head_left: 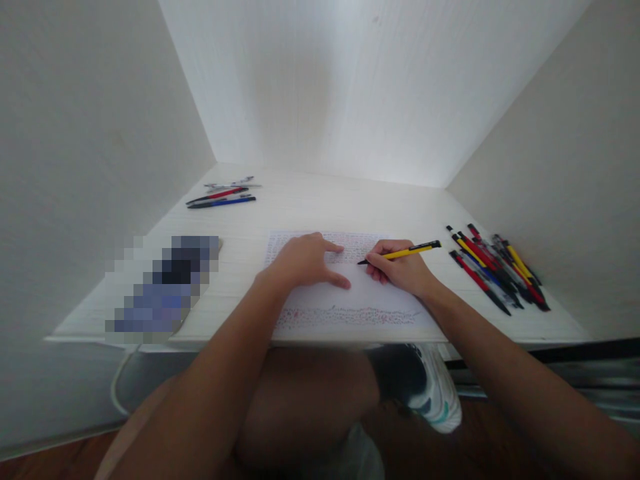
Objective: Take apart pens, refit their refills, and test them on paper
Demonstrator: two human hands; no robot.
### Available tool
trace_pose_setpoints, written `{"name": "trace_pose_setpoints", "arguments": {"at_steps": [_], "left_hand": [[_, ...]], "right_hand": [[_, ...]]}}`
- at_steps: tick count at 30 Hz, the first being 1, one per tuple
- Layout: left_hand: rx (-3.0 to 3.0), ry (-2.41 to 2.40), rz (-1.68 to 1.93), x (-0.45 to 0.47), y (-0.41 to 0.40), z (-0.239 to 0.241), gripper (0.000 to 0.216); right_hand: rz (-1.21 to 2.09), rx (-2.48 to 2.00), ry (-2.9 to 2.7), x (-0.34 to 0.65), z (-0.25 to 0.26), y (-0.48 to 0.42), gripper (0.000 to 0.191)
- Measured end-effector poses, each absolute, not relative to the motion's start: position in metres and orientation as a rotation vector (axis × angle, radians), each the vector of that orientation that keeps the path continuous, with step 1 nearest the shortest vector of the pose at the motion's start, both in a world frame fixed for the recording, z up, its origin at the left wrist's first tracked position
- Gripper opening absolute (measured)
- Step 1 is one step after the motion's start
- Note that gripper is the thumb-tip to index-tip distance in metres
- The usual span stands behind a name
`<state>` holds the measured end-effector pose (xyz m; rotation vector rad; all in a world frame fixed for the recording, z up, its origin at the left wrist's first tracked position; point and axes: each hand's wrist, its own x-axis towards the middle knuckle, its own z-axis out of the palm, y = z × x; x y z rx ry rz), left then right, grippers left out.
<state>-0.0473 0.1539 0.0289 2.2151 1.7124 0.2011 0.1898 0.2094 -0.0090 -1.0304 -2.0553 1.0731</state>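
A white sheet of paper [360, 300] with lines of red and blue scribbles lies on the white desk [300, 207]. My left hand [305, 261] rests flat on the sheet with fingers stretched out, pressing it down. My right hand [400, 270] is closed round a yellow pen with black ends [407, 251]. Its tip touches the paper just right of my left fingers.
A heap of several red, yellow, blue and black pens [497, 267] lies at the desk's right. Three pens [223, 195] lie at the back left. A blurred-out object [165, 287] sits at the left. White walls enclose the desk on three sides. My knee and shoe [435, 393] show below.
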Motion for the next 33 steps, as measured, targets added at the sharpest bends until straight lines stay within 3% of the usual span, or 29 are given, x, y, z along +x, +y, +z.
{"name": "trace_pose_setpoints", "arguments": {"at_steps": [12,23,33], "left_hand": [[2.172,1.734,0.229,-0.045,0.148,0.037,0.083],[2.217,1.719,0.257,-0.050,0.155,0.026,0.085],[2.215,1.702,0.303,-0.052,0.159,0.022,0.086]], "right_hand": [[1.109,-1.012,-1.856,0.192,-0.001,0.205,0.023],[1.194,-1.162,-1.840,0.270,-0.001,0.118,0.020],[1.202,-1.167,-1.866,0.262,0.002,0.118,0.020]]}}
